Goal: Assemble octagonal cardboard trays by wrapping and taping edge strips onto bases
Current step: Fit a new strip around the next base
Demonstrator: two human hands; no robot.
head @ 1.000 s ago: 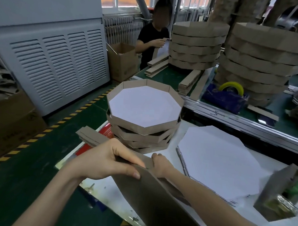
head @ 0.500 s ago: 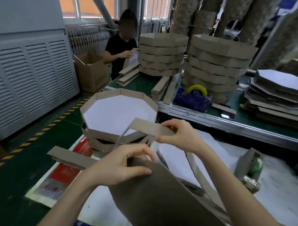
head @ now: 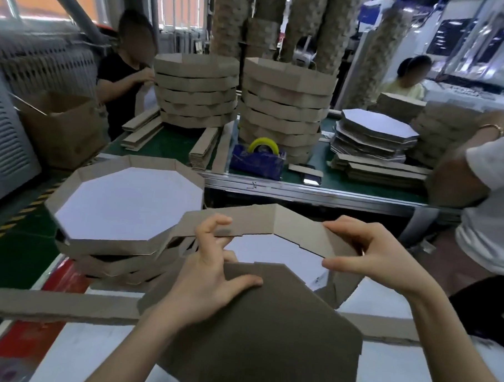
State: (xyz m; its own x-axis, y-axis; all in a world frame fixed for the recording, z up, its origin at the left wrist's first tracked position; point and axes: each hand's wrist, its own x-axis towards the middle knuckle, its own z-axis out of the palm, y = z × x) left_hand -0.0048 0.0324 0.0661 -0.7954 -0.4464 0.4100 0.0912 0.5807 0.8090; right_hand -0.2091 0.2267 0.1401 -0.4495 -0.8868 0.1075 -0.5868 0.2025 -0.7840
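Worktable [head: 93,357] largely hidden, hands [head: 203,284] [head: 381,254] pinching edge strip [head: 287,224], base [head: 253,335] cropped below

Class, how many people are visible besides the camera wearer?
3: a person in a black top at back left, a person in a pale yellow top at back right, a person in a white shirt at the right edge. Others may be hidden.

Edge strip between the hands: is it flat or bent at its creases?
Bent. The edge strip peaks at a crease between the left hand and right hand, segments sloping down either side.
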